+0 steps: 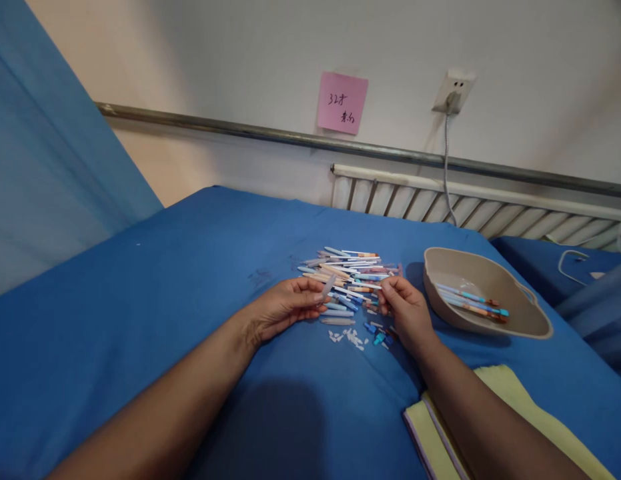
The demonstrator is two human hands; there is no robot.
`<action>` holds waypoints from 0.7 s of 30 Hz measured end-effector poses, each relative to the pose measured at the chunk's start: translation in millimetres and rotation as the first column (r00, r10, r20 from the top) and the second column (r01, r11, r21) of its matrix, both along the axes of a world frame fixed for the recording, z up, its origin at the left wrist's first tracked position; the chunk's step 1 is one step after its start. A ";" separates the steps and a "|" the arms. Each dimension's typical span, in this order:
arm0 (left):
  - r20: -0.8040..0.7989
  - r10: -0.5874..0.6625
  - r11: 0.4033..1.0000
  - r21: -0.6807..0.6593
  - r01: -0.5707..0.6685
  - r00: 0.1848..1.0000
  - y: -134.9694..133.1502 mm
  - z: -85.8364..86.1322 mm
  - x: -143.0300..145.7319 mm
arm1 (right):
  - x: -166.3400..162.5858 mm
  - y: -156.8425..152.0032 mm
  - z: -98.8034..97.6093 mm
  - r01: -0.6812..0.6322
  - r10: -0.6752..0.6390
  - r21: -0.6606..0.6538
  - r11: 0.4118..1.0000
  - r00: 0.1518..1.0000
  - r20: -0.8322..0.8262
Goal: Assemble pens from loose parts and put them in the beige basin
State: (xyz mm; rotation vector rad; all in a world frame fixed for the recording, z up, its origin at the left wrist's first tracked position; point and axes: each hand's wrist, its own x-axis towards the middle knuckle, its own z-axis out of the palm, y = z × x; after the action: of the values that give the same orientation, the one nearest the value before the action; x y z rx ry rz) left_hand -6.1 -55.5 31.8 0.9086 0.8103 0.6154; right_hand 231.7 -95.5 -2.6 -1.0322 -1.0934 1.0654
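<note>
A heap of thin pen parts [350, 273] in white, blue and orange lies on the blue cloth [190, 300]. My left hand [285, 307] rests beside the heap with its fingers pinched on a clear pen barrel [329, 285] that points up and to the right. My right hand [407, 310] is closed at the heap's right edge, its fingertips on a thin piece that I cannot name. Small white bits [347, 337] and blue caps [377, 333] lie between the two hands.
A beige oval tray [520, 320] to the right holds a few finished pens [473, 303]. A yellow cloth [520, 400] lies under my right forearm. Behind are a radiator, a rail, a pink note [342, 103] and a wall socket with a cable.
</note>
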 end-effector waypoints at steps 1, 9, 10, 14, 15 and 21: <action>-0.011 0.004 1.000 0.008 -0.004 1.000 0.0 -0.3 -0.1 | 0.3 0.3 -0.2 0.006 -0.007 0.003 1.000 1.000 0.003; -0.077 0.016 0.996 0.094 -0.008 0.997 0.4 1.0 0.4 | -3.6 0.2 6.6 0.050 -0.052 0.024 0.998 0.995 0.090; -0.078 0.019 0.995 0.099 -0.012 0.997 0.3 1.5 0.5 | -3.7 0.0 7.0 0.053 -0.055 0.023 0.998 0.993 0.105; -0.089 0.043 0.995 0.099 -0.035 0.995 0.4 4.0 0.9 | 0.4 0.8 5.5 0.079 -0.081 0.032 0.996 0.992 0.097; -0.089 0.053 0.994 0.098 -0.044 0.995 0.6 4.6 1.0 | 2.0 1.2 4.9 0.089 -0.092 0.041 0.995 0.992 0.087; -0.079 0.086 0.988 0.132 -0.075 0.993 1.9 5.0 0.0 | 4.9 1.6 3.9 0.098 -0.104 0.057 0.994 0.988 0.114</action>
State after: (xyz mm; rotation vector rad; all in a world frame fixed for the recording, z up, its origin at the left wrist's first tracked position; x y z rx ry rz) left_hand -6.0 -53.6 36.8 1.0288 0.8943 0.7100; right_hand 236.6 -93.9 1.4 -1.1085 -1.1444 0.9003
